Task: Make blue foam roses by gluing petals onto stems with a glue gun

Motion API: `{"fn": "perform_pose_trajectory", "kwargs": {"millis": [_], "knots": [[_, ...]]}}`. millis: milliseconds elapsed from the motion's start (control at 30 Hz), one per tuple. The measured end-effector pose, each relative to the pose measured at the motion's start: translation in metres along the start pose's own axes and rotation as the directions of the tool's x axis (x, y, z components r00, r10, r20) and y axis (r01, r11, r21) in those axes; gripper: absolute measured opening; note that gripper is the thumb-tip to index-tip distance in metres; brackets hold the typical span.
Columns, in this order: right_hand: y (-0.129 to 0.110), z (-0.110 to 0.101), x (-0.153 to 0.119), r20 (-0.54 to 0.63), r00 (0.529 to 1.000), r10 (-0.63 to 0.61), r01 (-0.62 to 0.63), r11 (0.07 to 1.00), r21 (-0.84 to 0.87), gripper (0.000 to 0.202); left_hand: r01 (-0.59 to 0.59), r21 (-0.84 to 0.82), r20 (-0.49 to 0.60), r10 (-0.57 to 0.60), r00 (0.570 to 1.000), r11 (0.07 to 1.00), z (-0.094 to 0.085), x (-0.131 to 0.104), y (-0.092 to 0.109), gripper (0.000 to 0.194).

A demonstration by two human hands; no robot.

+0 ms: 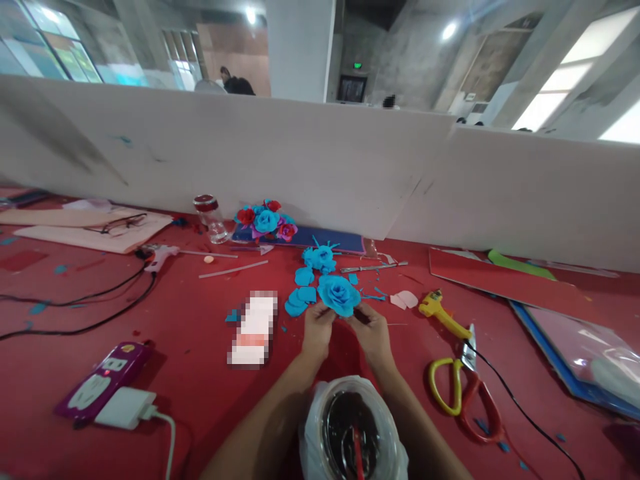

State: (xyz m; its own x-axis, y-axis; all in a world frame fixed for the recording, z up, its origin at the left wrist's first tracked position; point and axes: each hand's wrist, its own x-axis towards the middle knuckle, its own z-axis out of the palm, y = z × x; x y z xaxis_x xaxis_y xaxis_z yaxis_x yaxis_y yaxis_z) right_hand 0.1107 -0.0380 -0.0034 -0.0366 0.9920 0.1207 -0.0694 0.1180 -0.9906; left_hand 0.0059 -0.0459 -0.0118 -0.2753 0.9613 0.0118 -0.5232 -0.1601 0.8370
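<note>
A blue paper flower [339, 295] with layered, open petals is held up between my two hands over the red table. My left hand [319, 325] pinches its lower left edge, and my right hand [370, 328] grips the lower right edge; the fingertips are partly hidden beneath the petals. Just left of the flower lie loose blue paper petals [299, 301]. Behind it rests a smaller blue paper flower piece [321, 257] with thin strips. Pale pink petals [404, 299] lie to the right of my right hand.
A plastic cup [395, 448] with dark contents stands between my forearms. To the right lie scissors [454, 387] and a yellow glue gun [443, 313] with its cord. A power strip [107, 380], phone-like blurred object [254, 328], jar [213, 220] and finished bouquet [267, 221] are to the left.
</note>
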Motion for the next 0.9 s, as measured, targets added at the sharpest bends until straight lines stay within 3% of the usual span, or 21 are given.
{"fn": "perform_pose_trajectory", "kwargs": {"millis": [333, 500, 633, 900], "knots": [[0.008, -0.005, -0.001, -0.099, 0.978, -0.184, 0.181, 0.983, -0.043, 0.006, -0.077, 0.138, 0.105, 0.063, 0.992, 0.987, 0.001, -0.002, 0.003, 0.012], [0.004, -0.002, -0.006, -0.137, 0.938, -0.318, 0.302, 0.945, -0.126, 0.012, -0.125, 0.150, 0.129, 0.106, 0.986, 0.981, -0.002, -0.001, 0.001, 0.012], [0.000, -0.002, -0.009, -0.111, 0.911, -0.397, 0.371, 0.907, -0.198, 0.016, -0.154, 0.267, 0.134, 0.122, 0.983, 0.951, -0.003, -0.001, 0.004, 0.012], [-0.003, -0.003, -0.006, -0.143, 0.910, -0.388, 0.372, 0.919, -0.131, 0.010, -0.194, 0.437, 0.164, 0.134, 0.977, 0.878, -0.005, 0.000, 0.006, 0.012]]}}
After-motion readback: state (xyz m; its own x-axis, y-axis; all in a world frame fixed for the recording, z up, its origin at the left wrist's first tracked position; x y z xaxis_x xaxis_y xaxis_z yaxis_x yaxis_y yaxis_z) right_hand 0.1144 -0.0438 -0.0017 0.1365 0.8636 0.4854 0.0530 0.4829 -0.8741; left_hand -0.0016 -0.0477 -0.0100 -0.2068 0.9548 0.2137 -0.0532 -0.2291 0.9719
